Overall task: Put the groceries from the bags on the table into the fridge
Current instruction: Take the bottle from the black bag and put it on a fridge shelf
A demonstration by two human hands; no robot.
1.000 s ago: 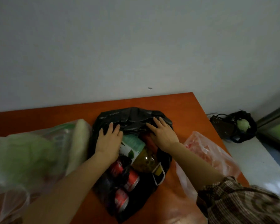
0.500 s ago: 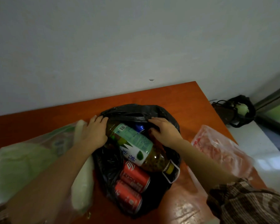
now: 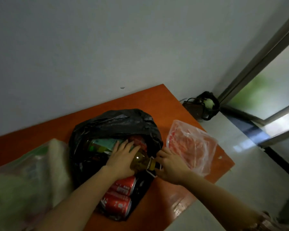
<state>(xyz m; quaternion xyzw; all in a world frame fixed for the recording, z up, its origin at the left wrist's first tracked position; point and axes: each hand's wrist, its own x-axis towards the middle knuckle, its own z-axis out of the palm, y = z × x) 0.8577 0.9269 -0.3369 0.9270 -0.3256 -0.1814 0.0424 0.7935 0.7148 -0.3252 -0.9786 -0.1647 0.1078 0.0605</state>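
An open black plastic bag (image 3: 117, 124) lies in the middle of the orange table (image 3: 158, 99). Inside it a big bottle of amber liquid (image 3: 140, 161) with a green label lies on its side, neck toward the right. My left hand (image 3: 123, 160) is wrapped over the bottle's body. My right hand (image 3: 171, 165) holds the bottle's neck and white carry handle at the bag's right edge. Two red cans (image 3: 118, 195) lie in the bag's near end, below my left wrist.
A clear bag of green vegetables (image 3: 22, 179) fills the table's left side. A pink-red plastic bag (image 3: 190, 145) lies at the right, close to the table edge. On the floor by the wall corner stands a dark basket (image 3: 203, 107). No fridge is in view.
My left hand left the bag's left rim and came down on the bottle. My right hand moved from the bag's far rim to the bottle's neck. The view tilted and shifted right.
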